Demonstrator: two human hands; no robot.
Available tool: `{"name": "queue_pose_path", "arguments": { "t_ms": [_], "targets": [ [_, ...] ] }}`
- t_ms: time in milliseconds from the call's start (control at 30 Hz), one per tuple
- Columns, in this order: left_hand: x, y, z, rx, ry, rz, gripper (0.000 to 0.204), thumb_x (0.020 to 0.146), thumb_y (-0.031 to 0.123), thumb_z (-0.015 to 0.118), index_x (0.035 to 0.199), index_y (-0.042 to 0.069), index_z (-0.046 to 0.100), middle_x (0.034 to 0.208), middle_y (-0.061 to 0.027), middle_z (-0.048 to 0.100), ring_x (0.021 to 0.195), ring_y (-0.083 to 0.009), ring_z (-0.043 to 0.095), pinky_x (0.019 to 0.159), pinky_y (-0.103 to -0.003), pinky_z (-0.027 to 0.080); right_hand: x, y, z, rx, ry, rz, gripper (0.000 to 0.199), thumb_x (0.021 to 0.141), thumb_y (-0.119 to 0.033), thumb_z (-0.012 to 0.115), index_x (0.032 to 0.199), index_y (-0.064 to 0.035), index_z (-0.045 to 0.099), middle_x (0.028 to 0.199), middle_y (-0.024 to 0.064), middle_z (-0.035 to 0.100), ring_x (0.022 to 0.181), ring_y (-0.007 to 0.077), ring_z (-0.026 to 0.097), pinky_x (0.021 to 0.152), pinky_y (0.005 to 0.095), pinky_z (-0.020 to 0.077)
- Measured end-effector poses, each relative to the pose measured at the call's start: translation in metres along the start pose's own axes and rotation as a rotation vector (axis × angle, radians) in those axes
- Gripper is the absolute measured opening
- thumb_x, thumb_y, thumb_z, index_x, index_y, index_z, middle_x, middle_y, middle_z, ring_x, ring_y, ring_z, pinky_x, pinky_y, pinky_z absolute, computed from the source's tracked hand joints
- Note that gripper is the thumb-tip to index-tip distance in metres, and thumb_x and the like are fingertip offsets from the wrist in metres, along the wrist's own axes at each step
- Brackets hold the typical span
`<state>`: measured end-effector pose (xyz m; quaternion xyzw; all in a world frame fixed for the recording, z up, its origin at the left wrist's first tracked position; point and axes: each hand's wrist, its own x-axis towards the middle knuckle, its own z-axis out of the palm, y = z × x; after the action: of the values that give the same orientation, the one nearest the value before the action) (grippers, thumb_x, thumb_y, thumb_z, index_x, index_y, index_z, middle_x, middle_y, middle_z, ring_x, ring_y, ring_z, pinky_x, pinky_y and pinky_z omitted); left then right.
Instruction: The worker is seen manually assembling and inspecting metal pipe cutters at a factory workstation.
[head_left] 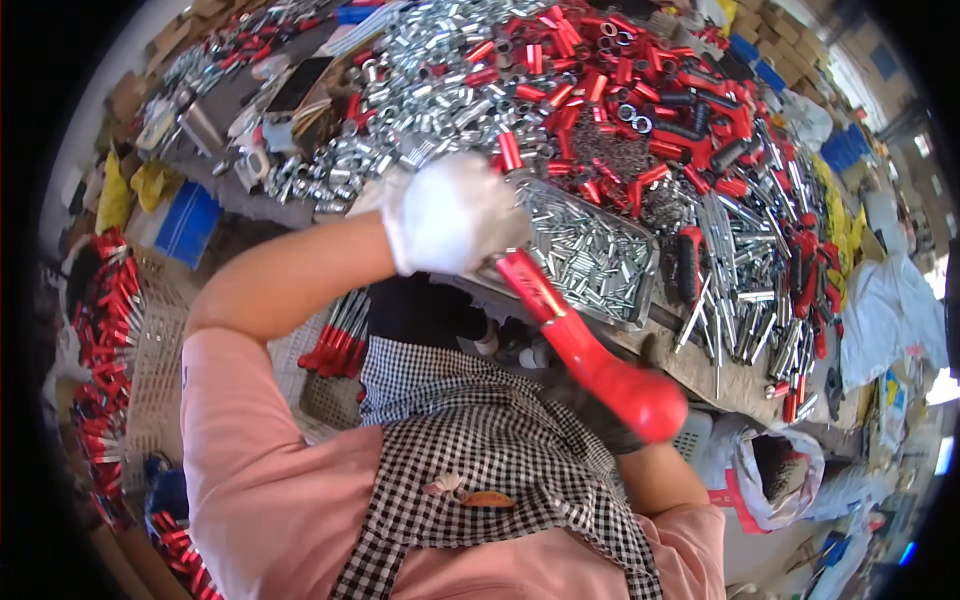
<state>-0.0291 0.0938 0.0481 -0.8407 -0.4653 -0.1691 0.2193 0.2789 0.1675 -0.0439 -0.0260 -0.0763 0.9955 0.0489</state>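
1. Nearest me is the red tool (590, 355), held slantwise above the checked apron (470, 430); its bulbous handle and red sleeve are already joined in one line, so I judge this piece to be partway made.
2. My right hand (585, 400), dark-gloved, appears wrapped around the handle from beneath; the handle hides most of it, so I cannot count fingers or check the grip.
3. My left hand (455, 215), white-gloved, is curled at the sleeve's far end; blur and the turned-away fingers leave me unable to tell whether it pinches a part or only touches the tip.
4. Just beyond, the metal tray (652, 262) on the counter (690, 370) is well filled with small silver pins (585, 250); plenty seems left to use.
5. Leftward, red-handled tools with metal shafts (330, 340) lie below my left arm; they look further along, though the arm and apron cover part of them; another red-and-silver heap (105, 330) bends into the dark rim.
6. Farther back, silver collars (440, 70) and loose red sleeves (535, 58) overlap deeply; most work looks undone; the farthest pieces merge, uncountable.
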Motion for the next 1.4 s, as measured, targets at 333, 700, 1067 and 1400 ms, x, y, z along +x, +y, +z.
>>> {"name": "queue_pose_path", "arguments": {
  "t_ms": [333,700,1067,1400],
  "targets": [
    [-0.004,0.069,0.038,-0.972,-0.988,-0.227,0.029,0.073,0.033,0.068,0.083,0.006,0.069,0.076,-0.0174,0.068,0.072,-0.0345,0.066,0.068,-0.044,0.052,-0.016,-0.053,0.081,-2.929,-0.498,-0.555,0.047,0.076,-0.038,0.062,0.113,-0.0096,0.067,0.098,0.0067,0.067,0.086,0.0257,0.065,0.090,0.0499,0.0480],
    [0.007,0.037,0.015,-0.116,-0.391,-0.191,0.014,0.074,0.022,0.063,0.075,0.008,0.067,0.068,-0.0128,0.066,0.061,-0.0291,0.067,0.055,-0.042,0.053,0.017,0.013,0.027,-0.637,0.182,-0.023,0.092,0.074,-0.053,0.081,0.141,-0.0025,0.043,0.120,0.0094,0.060,0.115,0.0216,0.059,0.095,0.0369,0.0512],
    [-0.031,0.091,0.045,-1.253,-1.137,-0.676,0.033,0.073,0.032,0.075,0.080,0.000,0.068,0.066,-0.0094,0.063,0.060,-0.0207,0.062,0.056,-0.036,0.050,0.023,-0.036,0.050,-3.013,-0.741,-0.555,0.039,0.069,-0.021,0.067,0.107,-0.0156,0.070,0.092,0.0023,0.070,0.081,0.0210,0.067,0.077,0.0387,0.0533],
    [-0.020,0.075,0.035,-0.342,-0.358,-0.452,0.028,0.066,0.029,0.078,0.076,0.005,0.065,0.068,-0.0134,0.066,0.064,-0.0315,0.067,0.061,-0.041,0.053,0.006,-0.014,0.014,-1.719,0.220,-0.265,0.045,0.078,-0.025,0.077,0.116,-0.0042,0.065,0.087,0.0070,0.070,0.078,0.0212,0.068,0.070,0.0390,0.0549]
  ]
}}
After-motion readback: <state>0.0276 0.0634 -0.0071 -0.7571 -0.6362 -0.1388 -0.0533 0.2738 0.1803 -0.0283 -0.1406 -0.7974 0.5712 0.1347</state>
